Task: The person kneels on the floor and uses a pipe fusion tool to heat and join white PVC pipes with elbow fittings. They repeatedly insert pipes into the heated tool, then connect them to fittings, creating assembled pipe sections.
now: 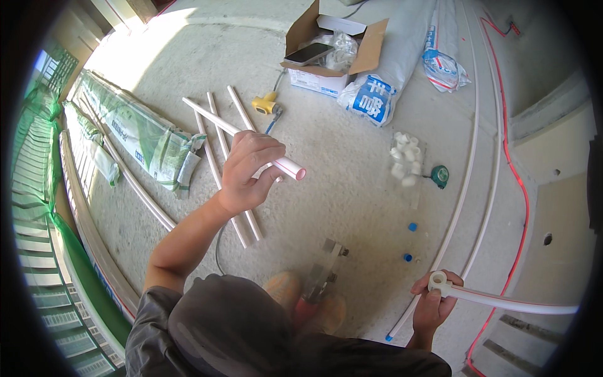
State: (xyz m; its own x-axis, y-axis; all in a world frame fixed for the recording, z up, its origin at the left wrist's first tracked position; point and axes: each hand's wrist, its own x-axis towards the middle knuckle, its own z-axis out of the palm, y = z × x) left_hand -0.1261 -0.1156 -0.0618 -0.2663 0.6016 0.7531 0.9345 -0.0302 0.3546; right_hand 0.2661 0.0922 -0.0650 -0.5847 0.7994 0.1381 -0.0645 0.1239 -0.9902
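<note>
My left hand [248, 169], raised over the floor, is closed around a white plastic pipe [213, 114] with a red stripe. The pipe's open pinkish end points to the right, past my thumb. Low on the right, my right hand [433, 305] grips a white pipe fitting [438, 282] with a round opening facing up. From that fitting another white pipe [512, 299] runs off to the right edge. Several cut pipes [240, 231] lie crossed on the floor beneath my left hand. Between my shoes sits a grey plate-like tool [323, 267] with dark sockets.
An open carton [317, 81] holds clear bags and a phone [309, 54]. White fittings [406, 154] lie near a green round object [440, 176] and blue caps [412, 227]. Long pipes [468, 169] and a red line [520, 182] run along the right; wrapped bundles [135, 129] lie left.
</note>
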